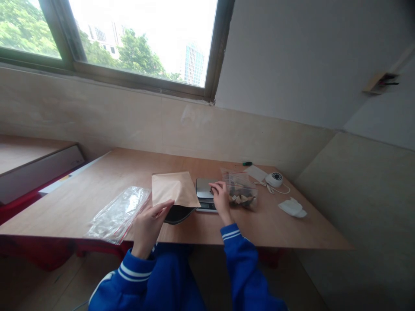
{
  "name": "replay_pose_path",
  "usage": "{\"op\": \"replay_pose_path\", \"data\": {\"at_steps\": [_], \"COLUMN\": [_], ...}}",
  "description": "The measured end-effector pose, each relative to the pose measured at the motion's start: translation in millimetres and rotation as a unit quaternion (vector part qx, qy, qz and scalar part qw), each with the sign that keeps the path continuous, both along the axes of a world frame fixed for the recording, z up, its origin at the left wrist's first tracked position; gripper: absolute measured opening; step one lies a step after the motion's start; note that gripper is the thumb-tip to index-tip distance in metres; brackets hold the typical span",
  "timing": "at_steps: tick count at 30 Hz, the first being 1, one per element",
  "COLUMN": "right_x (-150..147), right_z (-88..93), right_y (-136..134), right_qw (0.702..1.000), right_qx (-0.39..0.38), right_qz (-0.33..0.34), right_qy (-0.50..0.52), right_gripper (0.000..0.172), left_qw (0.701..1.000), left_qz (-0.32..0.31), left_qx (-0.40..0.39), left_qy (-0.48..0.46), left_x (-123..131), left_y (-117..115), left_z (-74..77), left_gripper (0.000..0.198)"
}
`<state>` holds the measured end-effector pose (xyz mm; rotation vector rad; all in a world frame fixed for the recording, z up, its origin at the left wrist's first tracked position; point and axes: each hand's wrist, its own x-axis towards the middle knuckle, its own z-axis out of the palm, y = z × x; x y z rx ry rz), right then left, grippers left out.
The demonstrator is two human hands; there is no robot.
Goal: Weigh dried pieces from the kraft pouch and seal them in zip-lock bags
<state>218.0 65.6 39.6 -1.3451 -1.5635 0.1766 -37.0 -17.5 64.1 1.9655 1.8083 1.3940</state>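
My left hand (151, 222) pinches the edge of a brown paper pouch (173, 188), whose dark opening faces me. My right hand (221, 199) is over the metal plate of a small kitchen scale (202, 188), its fingers closed on a small dark piece (212, 190) that I cannot make out well. The scale's display is partly visible below the plate. Just right of my right hand lies a clear zip bag (242, 196) with dark and light pieces inside.
Clear plastic bags (119, 214) lie at the left of the wooden table (194, 231). On the right are a white dome camera (274, 179) with its cable, a crumpled white wrapping (292, 207), a white paper (256, 172) and a green-handled screwdriver (247, 163).
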Motion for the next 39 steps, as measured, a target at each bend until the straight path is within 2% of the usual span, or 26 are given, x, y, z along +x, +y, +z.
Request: {"op": "replay_pose_path", "data": {"at_steps": [4, 7, 13, 17, 21, 23, 25, 28, 30, 32, 34, 36, 37, 38, 39], "right_x": [-2, 1, 14, 19, 20, 21, 22, 22, 17, 6, -10, -29, -41, -52, -63], "right_z": [-0.7, -0.6, 0.1, -0.8, -1.7, -0.6, 3.0, 14.7, 27.2, 42.7, 58.6, 70.8, 74.3, 75.7, 75.1], "right_y": [19, 25, 40, 59, 74, 78, 77, 61, 38, 7, -25, -51, -61, -68, -72], "right_qw": [0.993, 0.988, 0.995, 0.995, 0.988, 0.987, 0.988, 0.995, 0.992, 0.968, 0.926, 0.875, 0.85, 0.843, 0.852], "right_qx": [-0.057, -0.08, -0.043, -0.086, -0.128, -0.128, -0.12, -0.07, -0.03, -0.054, -0.108, -0.189, -0.202, -0.2, -0.187], "right_qz": [0.044, 0.058, 0.05, 0.029, 0.062, 0.075, 0.078, 0.076, 0.104, 0.184, 0.303, 0.432, 0.483, 0.5, 0.488], "right_qy": [-0.089, -0.114, -0.072, -0.051, -0.062, -0.061, -0.058, -0.014, 0.071, 0.161, 0.196, 0.115, 0.053, 0.005, -0.03], "right_gripper": [0.035, 0.039, 0.041, 0.042, 0.033, 0.024, 0.022, 0.03, 0.031, 0.029, 0.032, 0.031, 0.029, 0.028, 0.029], "left_qw": [1.0, 1.0, 0.999, 1.0, 0.999, 0.999, 0.999, 0.998, 0.998, 0.998, 0.998, 0.998, 0.998, 0.998, 0.998], "left_qz": [-0.013, -0.01, -0.009, -0.011, -0.017, -0.02, -0.021, -0.021, -0.021, -0.022, -0.024, -0.02, -0.018, -0.017, -0.016], "left_qx": [0.006, 0.01, 0.002, 0.0, 0.004, 0.009, 0.01, 0.005, 0.0, -0.006, -0.012, -0.015, -0.015, -0.014, -0.012], "left_qy": [-0.016, -0.023, -0.031, -0.025, -0.029, -0.034, -0.039, -0.051, -0.055, -0.058, -0.062, -0.063, -0.062, -0.061, -0.06], "left_x": [-3, -7, -8, -8, -11, -12, -12, -12, -11, -10, -9, -8, -7, -7, -6], "left_y": [0, -1, -2, -2, -2, -2, -2, -1, -1, 0, 1, 2, 2, 2, 2], "left_z": [2.8, 6.0, 8.4, 8.3, 9.2, 10.4, 12.2, 14.9, 15.9, 15.9, 14.8, 12.6, 11.3, 10.0, 8.7], "left_gripper": [0.028, 0.027, 0.026, 0.027, 0.028, 0.028, 0.028, 0.028, 0.028, 0.027, 0.027, 0.028, 0.028, 0.029, 0.029]}}
